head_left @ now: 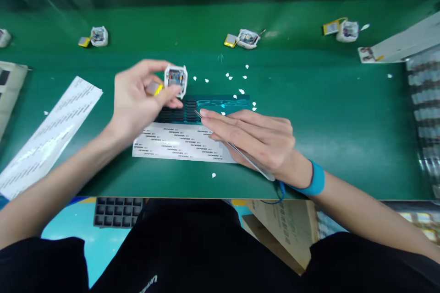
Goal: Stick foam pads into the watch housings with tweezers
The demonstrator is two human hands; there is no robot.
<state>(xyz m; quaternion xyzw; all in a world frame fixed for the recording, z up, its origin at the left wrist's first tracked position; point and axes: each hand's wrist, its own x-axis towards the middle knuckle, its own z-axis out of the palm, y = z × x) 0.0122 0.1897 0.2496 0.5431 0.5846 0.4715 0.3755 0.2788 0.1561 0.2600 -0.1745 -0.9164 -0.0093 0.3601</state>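
Observation:
Between the thumb and fingers of my left hand [140, 94] is a small white device housing [176, 81] with its circuit board showing. A silver battery with yellow tape [154, 88] lies against the palm beside it. My right hand [254, 139] pinches metal tweezers [247, 160], their tips over a teal sheet [223, 100] that carries rows of black strips [191, 111]. Just below that sheet, partly under my right hand, lies a white printed backing sheet [175, 142]. A blue wrist strap [316, 178] circles my right wrist.
Similar housings with batteries [99, 36] [248, 39] [349, 31] sit along the back of the green bench [343, 123]. Small white dots [241, 91] are scattered mid-bench. Another printed sheet [51, 132] lies left. Clear plastic trays [426, 114] stand at the right edge.

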